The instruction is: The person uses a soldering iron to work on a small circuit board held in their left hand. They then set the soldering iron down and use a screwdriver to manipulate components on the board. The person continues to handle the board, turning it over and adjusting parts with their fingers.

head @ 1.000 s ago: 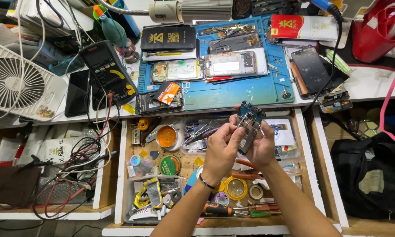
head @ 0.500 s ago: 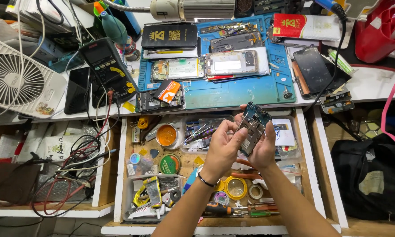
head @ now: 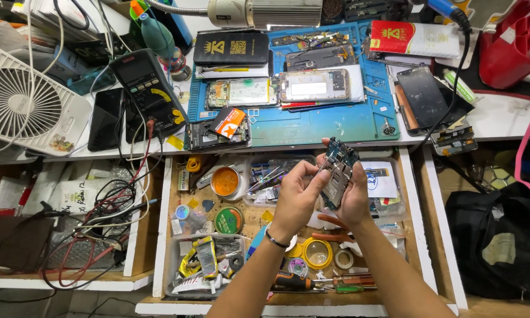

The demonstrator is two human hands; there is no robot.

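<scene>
Holding the phone circuit board (head: pixel 337 176) above the open drawer (head: pixel 165 235), the left hand (head: pixel 297 197) pinches its left edge while the right hand (head: pixel 353 197) is closed around its right edge and back. Grip by the edges only, fingertips off the components, and keep the board over the drawer so any loosened part drops among the trays, not onto the blue repair mat (head: pixel 324 123) on the table (head: pixel 500 121).
</scene>
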